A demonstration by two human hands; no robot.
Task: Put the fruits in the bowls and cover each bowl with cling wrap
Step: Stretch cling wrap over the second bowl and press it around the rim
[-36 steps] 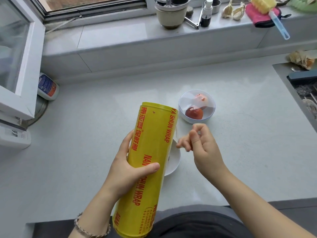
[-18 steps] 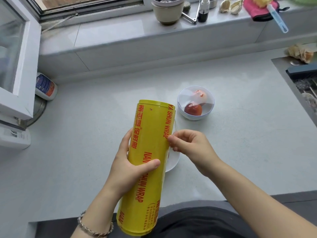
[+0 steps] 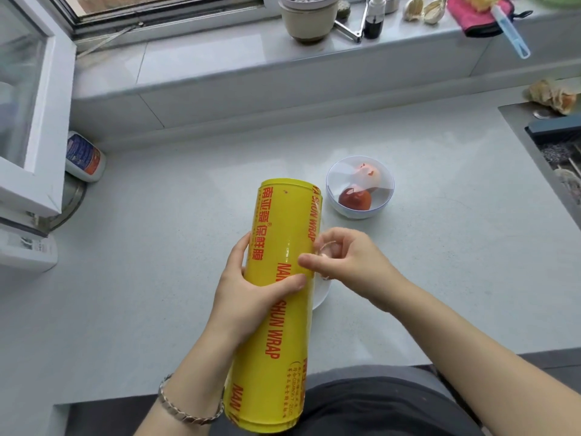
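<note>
My left hand (image 3: pixel 248 297) grips the roll (image 3: pixel 286 221), centre frame. My right hand (image 3: pixel 352 262) pinches its loose edge.

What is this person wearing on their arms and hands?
Both forearms are bare, with no sleeves in view and no gloves on the left hand or right hand. A thin silvery chain bracelet circles the left wrist.
</note>
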